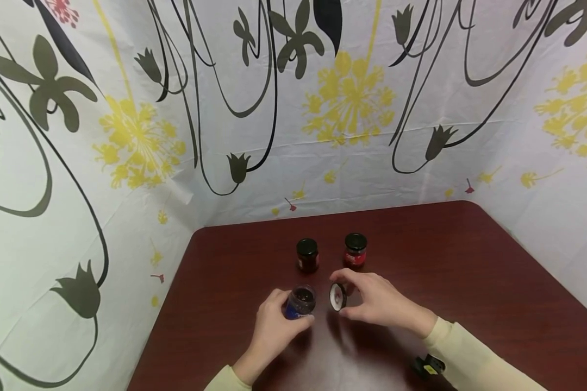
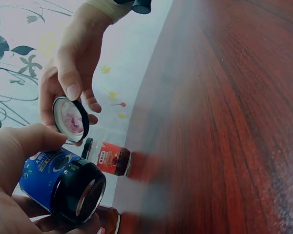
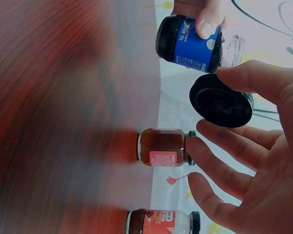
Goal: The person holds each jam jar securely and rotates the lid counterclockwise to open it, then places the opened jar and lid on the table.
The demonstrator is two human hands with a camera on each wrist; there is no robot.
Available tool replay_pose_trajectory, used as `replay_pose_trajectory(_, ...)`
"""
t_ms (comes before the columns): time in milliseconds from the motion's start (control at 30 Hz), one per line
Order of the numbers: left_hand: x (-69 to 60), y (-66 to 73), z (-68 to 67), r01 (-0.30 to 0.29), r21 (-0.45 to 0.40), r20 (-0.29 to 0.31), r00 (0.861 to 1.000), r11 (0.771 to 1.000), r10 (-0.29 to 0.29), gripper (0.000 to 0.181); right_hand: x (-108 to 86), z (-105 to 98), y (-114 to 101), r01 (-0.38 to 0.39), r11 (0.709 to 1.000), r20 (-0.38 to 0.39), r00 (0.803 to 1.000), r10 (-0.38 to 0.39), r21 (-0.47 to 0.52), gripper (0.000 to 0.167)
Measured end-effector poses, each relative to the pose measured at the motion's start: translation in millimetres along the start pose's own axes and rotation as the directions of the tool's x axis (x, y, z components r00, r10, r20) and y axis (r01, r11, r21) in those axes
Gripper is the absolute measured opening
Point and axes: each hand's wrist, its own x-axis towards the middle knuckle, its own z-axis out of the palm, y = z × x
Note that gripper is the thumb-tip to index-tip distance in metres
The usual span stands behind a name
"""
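1. Progress: the small clear-glass jar with a blue label (image 1: 298,308) stands uncapped, its dark contents visible through the mouth. Its round dark lid with a whitish inner face (image 1: 338,297) is fully off and apart from the rim, so removal is judged complete. The lid is not on the jar.
2. Outstanding: the dark-filled glass jar with a dark lid (image 1: 307,255) and the red-labelled glass jar with a dark lid (image 1: 355,251) both remain capped. They stand upright, apart from each other, on the reddish-brown wooden surface (image 1: 235,266), beyond the hands. Neither is touched.
3. Left hand (image 1: 278,319): the grip is closed around the blue-labelled jar, thumb on one side and fingers on the other. The jar's base shows in the left wrist view, and the jar is judged to be lifted clear of the surface, mouth upward. Any slight tilt cannot be confirmed.
4. Right hand (image 1: 379,300): the grip is a pinch, thumb and forefinger at the lid's edge; the remaining fingers are spread and loosely bent, clear of it. The lid is held on edge just beside the jar, inner face toward it. Pink residue marks that face.
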Motion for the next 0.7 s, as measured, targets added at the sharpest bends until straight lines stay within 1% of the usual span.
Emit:
replay_pose_trajectory(367, 2.8, -8.4, -0.4, -0.003, -0.020, -0.041, 0.999, 1.000, 0.002, 0.043, -7.5, 0.2, 17.5, -0.022, 0.997, -0.013, 1.000, 0.021, -0.074, 0.056)
replay_pose_trajectory(533, 4.0, -12.0, -0.5, 0.012, -0.015, -0.042, 0.999, 1.000, -0.013, 0.044, -13.8, 1.5, 28.8, -0.060, 0.992, -0.026, 0.998, 0.057, -0.112, 0.058)
replay_pose_trajectory(700, 4.8, -13.9, -1.9, 0.027, -0.019, -0.050, 0.998, 0.999, -0.028, 0.045, -20.6, 0.3, 37.2, -0.112, 0.986, -0.027, 0.994, 0.109, -0.127, 0.062)
